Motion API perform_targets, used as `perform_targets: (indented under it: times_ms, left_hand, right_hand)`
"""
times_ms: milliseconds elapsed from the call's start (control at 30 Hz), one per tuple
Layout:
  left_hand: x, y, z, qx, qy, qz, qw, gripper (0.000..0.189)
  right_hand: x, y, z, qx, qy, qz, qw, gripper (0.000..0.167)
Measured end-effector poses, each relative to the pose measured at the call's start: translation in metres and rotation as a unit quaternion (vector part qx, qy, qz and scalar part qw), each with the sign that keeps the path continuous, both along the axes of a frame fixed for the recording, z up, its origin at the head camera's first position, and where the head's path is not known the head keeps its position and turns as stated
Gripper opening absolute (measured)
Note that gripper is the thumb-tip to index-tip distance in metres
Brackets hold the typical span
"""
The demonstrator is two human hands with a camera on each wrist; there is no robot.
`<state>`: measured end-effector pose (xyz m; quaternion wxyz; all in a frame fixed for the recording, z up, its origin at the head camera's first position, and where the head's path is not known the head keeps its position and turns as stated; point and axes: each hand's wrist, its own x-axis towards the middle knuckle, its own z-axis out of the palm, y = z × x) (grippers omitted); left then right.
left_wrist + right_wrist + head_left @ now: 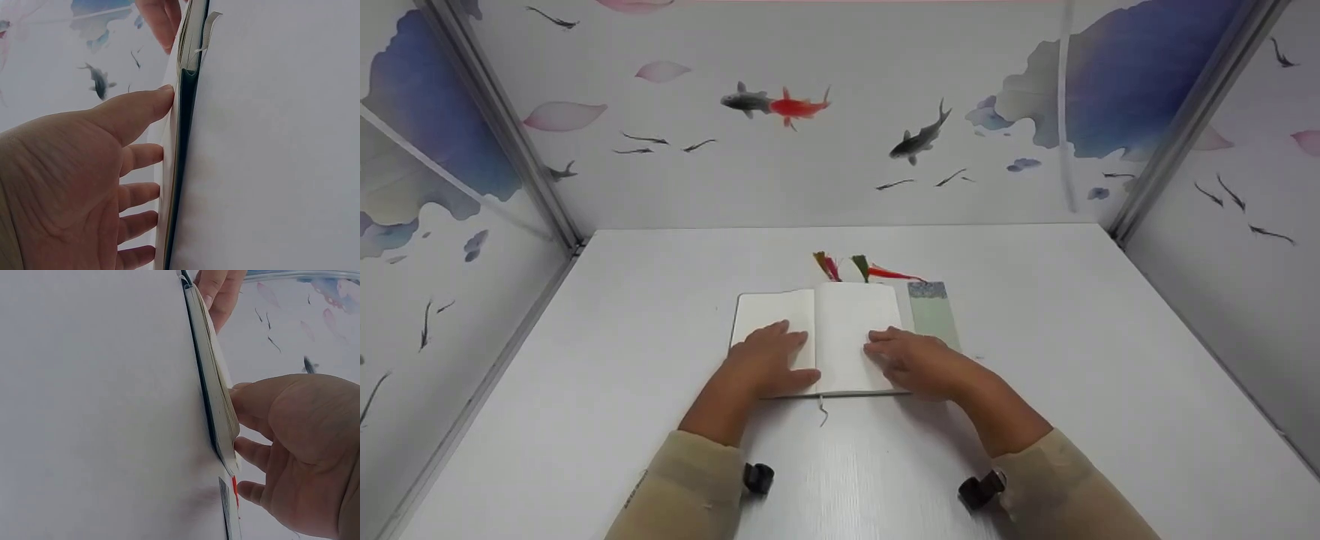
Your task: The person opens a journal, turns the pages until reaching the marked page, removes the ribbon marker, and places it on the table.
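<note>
An open notebook (851, 311) with blank white pages and a dark green cover lies on the white table. On its left page rests my left hand (765, 361), thumb and fingers spread, the thumb reaching toward the middle fold. My right hand (926, 366) presses its fingertips on the right page near the outer edge. In the left wrist view, the left fingers (140, 194) touch the thin left side of the notebook. The right wrist view has the right hand (306, 450) by the thicker block of pages (216, 388). A ribbon marker (823, 412) hangs from the near edge.
A pale green card (934, 319) with a patterned top lies partly under the notebook's right side. A red tassel (894, 273), a green tassel (861, 267) and a mustard tassel (820, 261) stick out past the far edge. Printed panels (810, 180) enclose the table (630, 300).
</note>
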<state>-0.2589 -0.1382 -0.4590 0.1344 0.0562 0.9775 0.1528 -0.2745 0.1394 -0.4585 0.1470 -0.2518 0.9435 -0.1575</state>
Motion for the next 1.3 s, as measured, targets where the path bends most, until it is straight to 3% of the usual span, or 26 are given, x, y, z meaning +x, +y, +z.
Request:
perform_targets:
  times_ms: [300, 700, 1033, 1300]
  left_hand:
    - [0.0006, -0.0002, -0.0012, 0.000, 0.001, -0.004, 1.0000, 0.080]
    - [0.0020, -0.0022, -0.0007, 0.005, 0.007, -0.010, 0.9999, 0.079]
    - [0.0037, -0.0032, 0.0013, 0.010, 0.011, -0.012, 0.9998, 0.079]
    - [0.0034, -0.0027, 0.0001, 0.006, 0.009, -0.010, 0.9999, 0.082]
  right_hand:
    - [0.0007, 0.0010, 0.0013, 0.029, 0.005, 0.003, 0.9996, 0.051]
    - [0.0005, 0.0030, 0.0050, -0.005, 0.024, -0.016, 0.9996, 0.036]
    - [0.0038, -0.0027, 0.0072, 0.034, 0.021, -0.035, 0.9986, 0.054]
    - [0.0036, 0.0004, 0.0091, 0.016, 0.016, -0.028, 0.9993, 0.026]
